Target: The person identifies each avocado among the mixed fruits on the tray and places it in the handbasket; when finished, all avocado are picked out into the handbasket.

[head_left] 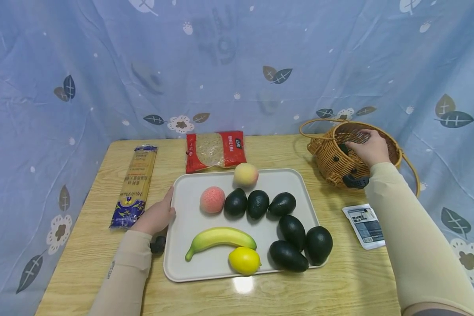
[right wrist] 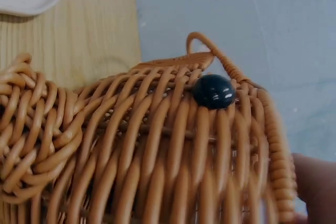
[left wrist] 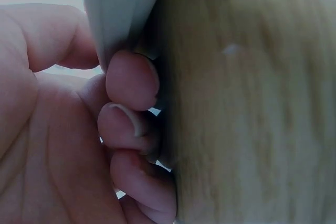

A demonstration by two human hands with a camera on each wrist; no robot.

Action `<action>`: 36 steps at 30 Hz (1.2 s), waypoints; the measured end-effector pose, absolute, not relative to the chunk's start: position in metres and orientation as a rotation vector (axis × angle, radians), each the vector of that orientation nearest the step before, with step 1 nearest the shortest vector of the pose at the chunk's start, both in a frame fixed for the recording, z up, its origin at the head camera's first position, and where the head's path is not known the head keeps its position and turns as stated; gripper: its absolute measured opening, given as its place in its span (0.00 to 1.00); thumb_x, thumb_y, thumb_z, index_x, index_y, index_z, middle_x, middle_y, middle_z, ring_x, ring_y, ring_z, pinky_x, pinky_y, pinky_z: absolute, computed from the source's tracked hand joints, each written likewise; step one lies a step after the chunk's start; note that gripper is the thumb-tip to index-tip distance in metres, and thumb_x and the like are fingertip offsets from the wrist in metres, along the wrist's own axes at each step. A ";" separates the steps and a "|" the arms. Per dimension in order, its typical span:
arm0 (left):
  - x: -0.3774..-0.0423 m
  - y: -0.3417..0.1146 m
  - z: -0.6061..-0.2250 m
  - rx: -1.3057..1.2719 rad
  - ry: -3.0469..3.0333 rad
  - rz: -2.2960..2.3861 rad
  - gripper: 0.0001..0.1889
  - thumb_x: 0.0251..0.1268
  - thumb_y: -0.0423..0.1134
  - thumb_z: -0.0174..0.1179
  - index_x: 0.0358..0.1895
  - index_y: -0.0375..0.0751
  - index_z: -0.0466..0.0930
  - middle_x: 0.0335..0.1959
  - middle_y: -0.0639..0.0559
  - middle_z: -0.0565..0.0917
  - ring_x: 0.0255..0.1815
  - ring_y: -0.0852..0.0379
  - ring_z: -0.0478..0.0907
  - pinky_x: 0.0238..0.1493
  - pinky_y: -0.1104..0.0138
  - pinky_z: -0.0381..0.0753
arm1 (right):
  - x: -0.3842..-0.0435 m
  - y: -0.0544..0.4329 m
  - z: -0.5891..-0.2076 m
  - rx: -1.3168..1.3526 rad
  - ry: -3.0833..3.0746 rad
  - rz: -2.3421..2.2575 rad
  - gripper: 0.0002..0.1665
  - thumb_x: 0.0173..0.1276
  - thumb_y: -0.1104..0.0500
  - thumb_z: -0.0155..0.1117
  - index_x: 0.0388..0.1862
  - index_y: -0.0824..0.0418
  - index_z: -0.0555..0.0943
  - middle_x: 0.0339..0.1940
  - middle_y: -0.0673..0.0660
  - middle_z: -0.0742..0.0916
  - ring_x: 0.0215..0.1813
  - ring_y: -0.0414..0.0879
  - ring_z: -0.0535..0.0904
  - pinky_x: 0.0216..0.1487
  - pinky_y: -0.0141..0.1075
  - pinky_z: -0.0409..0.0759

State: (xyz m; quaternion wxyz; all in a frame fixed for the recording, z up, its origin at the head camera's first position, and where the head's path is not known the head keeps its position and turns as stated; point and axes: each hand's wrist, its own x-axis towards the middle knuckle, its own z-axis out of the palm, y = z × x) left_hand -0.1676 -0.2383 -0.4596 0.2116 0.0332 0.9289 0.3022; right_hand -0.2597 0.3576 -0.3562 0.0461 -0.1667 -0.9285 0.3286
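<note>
Broadly, a blue leaf-print curtain [head_left: 237, 70] surrounds a pale wooden bench [head_left: 351, 289]. At the centre is a white rectangular tray [head_left: 189, 215]; at the far right sits a woven basket [head_left: 324, 164] shaped like an animal's head, with hoop handles [head_left: 320, 120]. A red packet [head_left: 211, 151] lies behind the tray, a long gold-and-blue packet [head_left: 136, 182] to its left, and a small pouch [head_left: 363, 226] near the basket, beside the right sleeve [head_left: 422, 237]. The person's left grip [head_left: 158, 217] is closed on the tray's left rim, fingertips curled beneath it. The right grip [head_left: 371, 147] is inside the basket's mouth, by a dark rounded thing [head_left: 342, 148], probably an avocado; whether the fingers hold it cannot be told. On the tray are a banana [head_left: 221, 236], six avocados [head_left: 258, 204], mostly toward the right, two peaches [head_left: 212, 199] and a lemon [head_left: 245, 260]. To work well, the right fingers should probably wrap the fruit's middle and move clear of the woven rim and handles, while the left grip steadies the tray without tipping it; the avocado over the near right corner looks likeliest to roll off.
</note>
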 end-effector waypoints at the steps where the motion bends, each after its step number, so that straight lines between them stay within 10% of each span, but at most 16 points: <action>1: -0.168 -0.238 -0.460 0.094 2.579 0.838 0.38 0.83 0.37 0.41 0.85 0.35 0.32 0.72 0.21 0.69 0.44 0.45 0.85 0.58 0.43 0.81 | -0.258 0.357 -0.355 -0.504 -2.819 1.011 0.50 0.79 0.43 0.58 0.85 0.68 0.51 0.73 0.80 0.68 0.67 0.76 0.69 0.65 0.68 0.71; 24: -0.164 -0.242 -0.461 0.093 2.577 0.842 0.38 0.84 0.37 0.39 0.85 0.36 0.28 0.72 0.19 0.66 0.46 0.42 0.85 0.60 0.41 0.79 | -0.123 0.260 -0.354 0.265 -2.868 0.764 0.23 0.70 0.60 0.74 0.61 0.66 0.83 0.51 0.64 0.86 0.50 0.62 0.84 0.48 0.59 0.82; 36: -0.167 -0.241 -0.461 0.119 2.553 0.858 0.37 0.84 0.38 0.37 0.85 0.37 0.27 0.76 0.20 0.60 0.53 0.39 0.84 0.66 0.37 0.73 | -0.051 0.253 -0.407 0.170 -3.064 0.455 0.34 0.63 0.44 0.80 0.62 0.61 0.85 0.51 0.62 0.84 0.24 0.43 0.75 0.18 0.38 0.70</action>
